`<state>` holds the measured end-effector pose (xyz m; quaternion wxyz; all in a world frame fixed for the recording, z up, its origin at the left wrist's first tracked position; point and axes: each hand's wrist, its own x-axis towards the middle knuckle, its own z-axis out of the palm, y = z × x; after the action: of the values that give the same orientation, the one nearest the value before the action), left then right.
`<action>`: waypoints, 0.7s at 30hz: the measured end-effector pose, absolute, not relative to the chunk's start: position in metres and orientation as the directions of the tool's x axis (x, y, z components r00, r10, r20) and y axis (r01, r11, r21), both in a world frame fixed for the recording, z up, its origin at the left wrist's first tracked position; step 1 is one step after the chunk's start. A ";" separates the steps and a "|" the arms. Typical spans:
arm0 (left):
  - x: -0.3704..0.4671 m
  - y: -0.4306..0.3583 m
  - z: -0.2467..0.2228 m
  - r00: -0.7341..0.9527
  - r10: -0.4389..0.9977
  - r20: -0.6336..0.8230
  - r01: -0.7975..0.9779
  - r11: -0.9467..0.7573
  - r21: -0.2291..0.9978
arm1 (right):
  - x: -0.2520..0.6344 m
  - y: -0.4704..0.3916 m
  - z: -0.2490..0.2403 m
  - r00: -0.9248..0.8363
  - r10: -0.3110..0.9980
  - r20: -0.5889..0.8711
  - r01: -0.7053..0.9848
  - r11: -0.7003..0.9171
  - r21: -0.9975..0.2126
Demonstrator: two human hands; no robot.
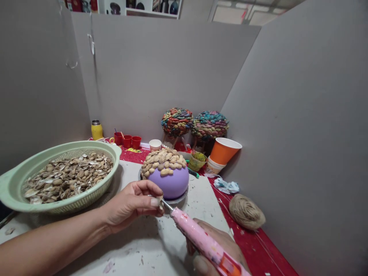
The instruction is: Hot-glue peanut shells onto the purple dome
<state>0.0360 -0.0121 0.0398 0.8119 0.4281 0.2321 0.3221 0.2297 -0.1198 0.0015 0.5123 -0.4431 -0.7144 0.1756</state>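
Note:
My left hand (130, 205) pinches a small peanut shell (161, 204), mostly hidden by the fingertips. The metal nozzle of a pink hot glue gun (198, 234) is at the shell. My right hand (221, 241) is wrapped round that glue gun's handle, low in the view. Just beyond both hands, a purple balloon (172, 184) rests on a round grey dish (184, 194). Peanut shells (162, 159) cover its upper part in overlapping rows, and its lower part shows bare purple.
A green basket (94, 198) of loose shells stands left on the white board (126, 249). Behind are red cups (127, 142), a yellow bottle (97, 130) and two multicoloured balls (177, 122). Orange cups (222, 152) and a twine ball (246, 211) sit right, beside grey partitions (301, 134).

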 end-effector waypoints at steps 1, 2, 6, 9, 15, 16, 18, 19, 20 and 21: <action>0.036 -0.012 0.040 0.683 0.724 -0.098 -0.326 0.423 0.846 | 0.230 -0.119 0.002 -0.092 0.811 0.578 0.463 0.548 -0.696; 0.036 -0.012 0.040 0.681 0.726 -0.095 -0.330 0.420 0.845 | 0.231 -0.117 0.002 -0.096 0.810 0.579 0.474 0.549 -0.689; 0.037 -0.013 0.039 0.676 0.732 -0.079 -0.335 0.401 0.853 | 0.232 -0.112 0.001 -0.089 0.820 0.566 0.499 0.528 -0.687; 0.037 -0.012 0.040 0.680 0.730 -0.065 -0.339 0.392 0.856 | 0.232 -0.111 0.000 -0.082 0.827 0.556 0.507 0.515 -0.691; 0.037 -0.012 0.042 0.683 0.729 -0.046 -0.335 0.368 0.868 | 0.232 -0.111 0.000 -0.087 0.830 0.551 0.498 0.515 -0.697; 0.036 -0.012 0.042 0.685 0.727 -0.040 -0.334 0.362 0.870 | 0.233 -0.111 0.001 -0.088 0.830 0.551 0.498 0.516 -0.697; 0.036 -0.012 0.042 0.687 0.726 -0.028 -0.332 0.348 0.877 | 0.234 -0.111 0.002 -0.089 0.829 0.552 0.500 0.516 -0.696; 0.036 -0.012 0.042 0.686 0.727 -0.023 -0.331 0.339 0.881 | 0.234 -0.112 0.002 -0.089 0.829 0.552 0.500 0.516 -0.695; 0.036 -0.012 0.041 0.684 0.729 -0.019 -0.328 0.331 0.885 | 0.235 -0.112 0.002 -0.089 0.829 0.552 0.500 0.516 -0.695; 0.036 -0.013 0.041 0.682 0.732 -0.015 -0.326 0.322 0.889 | 0.235 -0.112 0.002 -0.089 0.829 0.552 0.501 0.516 -0.695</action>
<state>0.0358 -0.0126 0.0412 0.7845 0.4747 0.2137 0.3370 0.2353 -0.1121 0.0023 0.4914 -0.4626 -0.7187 0.1671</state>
